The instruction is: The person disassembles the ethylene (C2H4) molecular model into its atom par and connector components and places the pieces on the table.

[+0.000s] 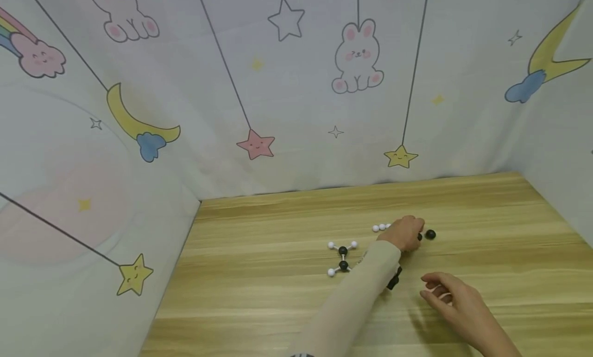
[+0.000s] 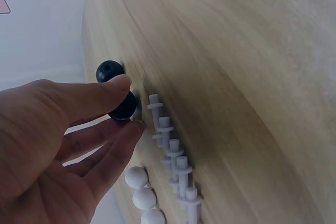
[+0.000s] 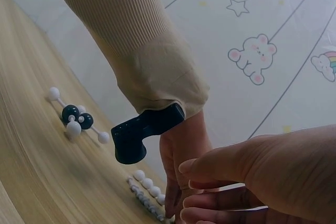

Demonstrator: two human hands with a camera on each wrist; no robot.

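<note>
My left hand (image 1: 404, 233) reaches across to the back of the table. In the left wrist view its thumb and fingers pinch a black ball (image 2: 124, 107) from both sides. Just beyond lies another black ball (image 2: 109, 71), with a hole in it. Beside the fingertips runs a row of grey connector pegs (image 2: 175, 153), and several white balls (image 2: 144, 199) line up below. My right hand (image 1: 456, 305) hovers at the front right, fingers loosely bent, holding nothing. Left of the left forearm sits a molecular model (image 1: 343, 257) of two black balls and several white ones joined by pegs.
The left forearm and its sleeve (image 1: 356, 300) cross over the wood-grain table (image 1: 250, 290), covering part of the model. A black camera mount (image 3: 144, 132) juts from that wrist. Patterned cloth walls (image 1: 306, 105) border the table at the back and sides.
</note>
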